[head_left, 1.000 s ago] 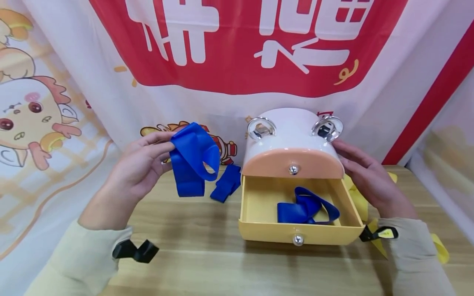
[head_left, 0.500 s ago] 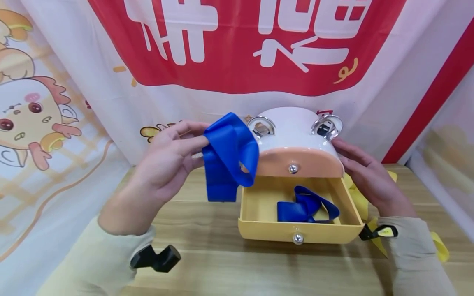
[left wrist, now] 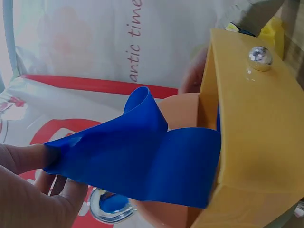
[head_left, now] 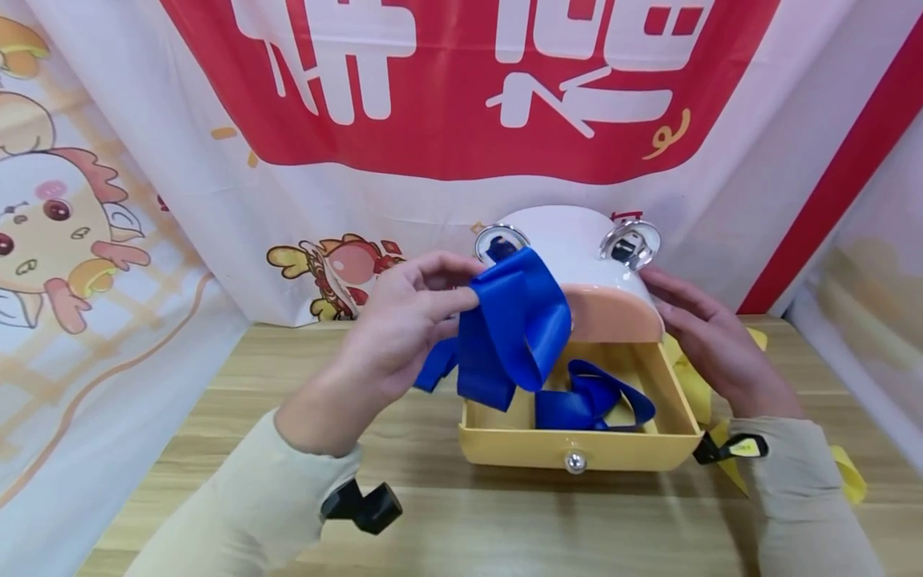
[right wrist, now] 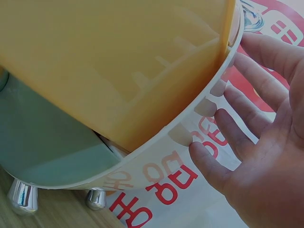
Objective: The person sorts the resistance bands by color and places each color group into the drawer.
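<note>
The lettering "antic time" (left wrist: 136, 40) runs along a white cloth backdrop (head_left: 425, 204) in the left wrist view, while large white characters fill its red panel (head_left: 447, 152); more red characters (right wrist: 171, 190) show in the right wrist view. Close in front stands a white, round-topped cabinet (head_left: 558, 228) with two silver rings, its yellow drawer (head_left: 515, 449) pulled out toward the person, with wooden tabletop (head_left: 505, 529) stretching before it. A person's left hand (head_left: 400, 336) pinches a looped blue ribbon (head_left: 505, 324) above the drawer's left side, the loop overlapping its rim in view. The right hand (head_left: 721, 349) rests extended fingers against the cabinet's right side, gripping nothing. Inside the drawer lies a second blue ribbon (head_left: 566, 410); a third blue piece (head_left: 437, 367) lies left of it, and yellow ribbon (head_left: 694, 389) lies to the right.
</note>
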The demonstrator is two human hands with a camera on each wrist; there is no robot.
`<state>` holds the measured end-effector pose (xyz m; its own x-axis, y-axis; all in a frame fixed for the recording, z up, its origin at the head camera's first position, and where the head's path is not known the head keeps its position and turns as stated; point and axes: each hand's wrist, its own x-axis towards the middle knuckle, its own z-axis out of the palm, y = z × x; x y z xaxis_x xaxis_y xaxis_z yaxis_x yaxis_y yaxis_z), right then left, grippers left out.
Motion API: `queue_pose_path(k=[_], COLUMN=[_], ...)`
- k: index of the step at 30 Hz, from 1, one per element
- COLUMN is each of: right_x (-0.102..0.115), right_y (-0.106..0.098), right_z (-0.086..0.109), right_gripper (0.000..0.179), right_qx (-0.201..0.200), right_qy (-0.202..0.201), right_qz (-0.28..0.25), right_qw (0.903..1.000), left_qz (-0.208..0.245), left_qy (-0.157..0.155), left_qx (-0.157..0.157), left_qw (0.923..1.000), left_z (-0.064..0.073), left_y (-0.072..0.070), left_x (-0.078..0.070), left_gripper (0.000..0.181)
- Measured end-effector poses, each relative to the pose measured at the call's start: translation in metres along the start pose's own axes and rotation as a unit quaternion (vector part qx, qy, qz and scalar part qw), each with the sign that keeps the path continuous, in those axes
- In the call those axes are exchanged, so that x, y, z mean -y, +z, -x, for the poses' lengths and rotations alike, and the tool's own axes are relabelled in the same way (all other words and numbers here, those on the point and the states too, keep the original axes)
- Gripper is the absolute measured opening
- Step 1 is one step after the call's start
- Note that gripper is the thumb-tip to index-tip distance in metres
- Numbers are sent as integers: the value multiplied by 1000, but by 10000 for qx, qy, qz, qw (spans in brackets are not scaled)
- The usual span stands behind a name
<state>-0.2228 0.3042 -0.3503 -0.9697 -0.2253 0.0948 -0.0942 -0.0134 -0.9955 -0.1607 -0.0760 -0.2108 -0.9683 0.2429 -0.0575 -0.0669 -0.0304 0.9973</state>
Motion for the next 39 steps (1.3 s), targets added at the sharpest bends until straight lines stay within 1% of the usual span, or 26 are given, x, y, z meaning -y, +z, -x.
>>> queue_pose_path(k=[6, 9, 11, 14, 17, 20, 23, 27, 30, 32, 34, 36, 39], right_x=[1, 2, 2, 2, 2, 2, 2, 1, 0, 0, 0, 1, 2], right_y=[1, 1, 1, 1, 2, 2, 1, -1, -2, -2, -2, -2, -1], right_z=[0, 0, 0, 0, 1, 0, 0, 1, 1, 1, 1, 1, 0], right_gripper=[55, 55, 55, 55, 55, 55, 54, 54, 54, 54, 54, 54, 54], right_qx=[-67, -71, -60, -34, -5, 12, 57, 131, 158, 167, 172, 151, 132], right_qy=[93, 122, 113, 105, 79, 3, -90, -146, -135, -110, -98, -73, -62], right_qz=[39, 40, 33, -12, -82, -126, -159, -176, -183, -184, -179, -173, -153], right_qw=[9999, 9999, 9999, 9999, 9999, 9999, 9998, 9997, 9996, 9996, 9996, 9997, 9998], left_qz=[-380, -445, -565, -985, -1454, -1752, -1975, -2151, -2365, -2571, -2760, -2863, -2983], left_qy=[-156, -294, -412, -488, -432, -304, -144, 64, 261, 419, 513, 485, 227], left_qx=[257, 322, 345, 340, 384, 486, 629, 857, 864, 801, 766, 838, 1158], left_qw=[9988, 9981, 9970, 9934, 9877, 9829, 9782, 9728, 9674, 9622, 9567, 9532, 9472], left_z=[-8, -13, -15, -18, -18, -20, -22, -23, -24, -26, -27, -27, -27], left_y=[4, 4, 4, 5, 11, 21, 35, 55, 70, 80, 89, 96, 102], left_x=[12, 15, 18, 23, 29, 35, 41, 50, 58, 63, 68, 72, 73], left_gripper=[30, 30, 30, 27, 24, 22, 20, 17, 15, 14, 12, 12, 14])
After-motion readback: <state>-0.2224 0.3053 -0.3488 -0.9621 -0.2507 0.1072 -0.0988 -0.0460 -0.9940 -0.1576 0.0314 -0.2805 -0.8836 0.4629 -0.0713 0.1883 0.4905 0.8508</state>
